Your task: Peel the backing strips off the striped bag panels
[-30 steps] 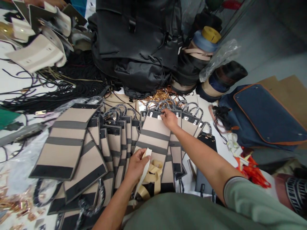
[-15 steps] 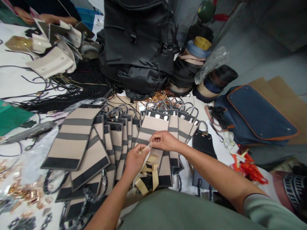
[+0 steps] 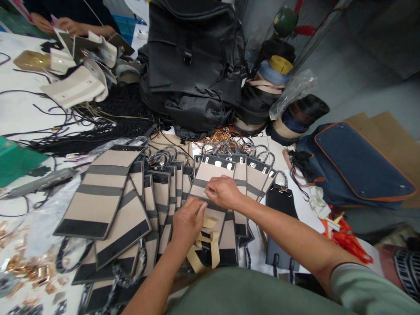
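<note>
My left hand is closed, thumb against fingers, beside a loose beige tape. The tape comes out by the palm and falls in folded loops toward my lap; its gripped part is hidden. My right hand has curled fingers just up and right of the left one, over a beige bag panel with dark bands. Anything in those fingertips is too small to make out. More beige and dark panels with plastic-wrapped handles lie fanned out to the left and right.
A large black backpack stands behind the panels, with tape rolls beside it. A navy bag lies right. Black cords, pale leather pieces and small gold-coloured hardware lie left. A co-worker's hands show at far left.
My hands have drawn slightly apart; before, their fingertips met at a pale strip. The right fingers are more curled now, and the pale strip no longer shows. The view has shifted slightly.
</note>
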The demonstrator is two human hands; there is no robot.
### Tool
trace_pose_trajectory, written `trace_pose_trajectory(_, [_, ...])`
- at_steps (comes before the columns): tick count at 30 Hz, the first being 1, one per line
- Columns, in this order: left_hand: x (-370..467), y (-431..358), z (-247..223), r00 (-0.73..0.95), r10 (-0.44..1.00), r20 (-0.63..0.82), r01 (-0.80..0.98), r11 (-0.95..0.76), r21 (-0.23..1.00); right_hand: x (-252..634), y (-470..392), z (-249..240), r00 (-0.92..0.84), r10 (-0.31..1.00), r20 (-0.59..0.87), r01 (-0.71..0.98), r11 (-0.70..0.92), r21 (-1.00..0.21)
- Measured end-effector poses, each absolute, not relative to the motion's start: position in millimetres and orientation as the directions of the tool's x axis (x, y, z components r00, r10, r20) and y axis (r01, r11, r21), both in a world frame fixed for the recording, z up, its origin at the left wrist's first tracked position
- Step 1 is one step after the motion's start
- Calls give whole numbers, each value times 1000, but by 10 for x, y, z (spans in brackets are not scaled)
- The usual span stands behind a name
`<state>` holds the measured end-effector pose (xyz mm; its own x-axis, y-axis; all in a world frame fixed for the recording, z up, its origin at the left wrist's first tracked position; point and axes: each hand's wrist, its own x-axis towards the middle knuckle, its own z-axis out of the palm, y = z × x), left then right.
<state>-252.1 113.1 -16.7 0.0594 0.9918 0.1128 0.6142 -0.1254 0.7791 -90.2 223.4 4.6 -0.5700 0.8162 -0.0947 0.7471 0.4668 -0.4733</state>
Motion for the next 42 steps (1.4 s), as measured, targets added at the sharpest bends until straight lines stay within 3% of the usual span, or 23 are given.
trace_pose_trajectory(4, [-2486,1257,-339,0,994,111,527,-94,845,-950,2754,-340,-209,968,-140,786,81,-613])
trace_pose_trajectory(7, [-2555,1407,-614,-174,984,39,500,54,864,-1029,3096,-533,-77,978,-194,790,-59,-611])
trace_pose_trajectory(12, [-2711,1570,-1011,-157,978,-137,514,200,834,-1176,3300,-675,27,973,-230,917,-115,-381])
trace_pose_trajectory(17, [-2719,1564,-980,-138,976,-167,476,213,853,-1224,3286,-782,-6,985,-170,963,-40,-266])
trace_pose_trajectory(23, [-2718,1565,-882,-238,949,-205,359,283,889,-1224,3385,-805,81,987,-140,948,-119,-296])
trace_pose_trajectory(27, [-2734,1565,-784,-261,893,-366,51,391,919,-1187,3397,-691,125,982,-142,889,-174,-423])
trace_pose_trajectory(30, [-2756,1518,-573,-123,866,-485,-264,442,857,-1132,3130,-521,108,983,-148,800,-175,-574])
trace_pose_trajectory(32, [-2749,1456,-376,-4,877,-481,-374,445,814,-1080,2805,-345,41,988,-151,763,-129,-634])
trace_pose_trajectory(37, [-2489,1283,168,205,909,-363,-224,404,887,-817,2035,261,-131,988,-86,735,39,-677])
trace_pose_trajectory(42, [-1977,1109,535,472,858,-204,-222,339,914,-30,1713,641,86,995,-51,717,-98,-690])
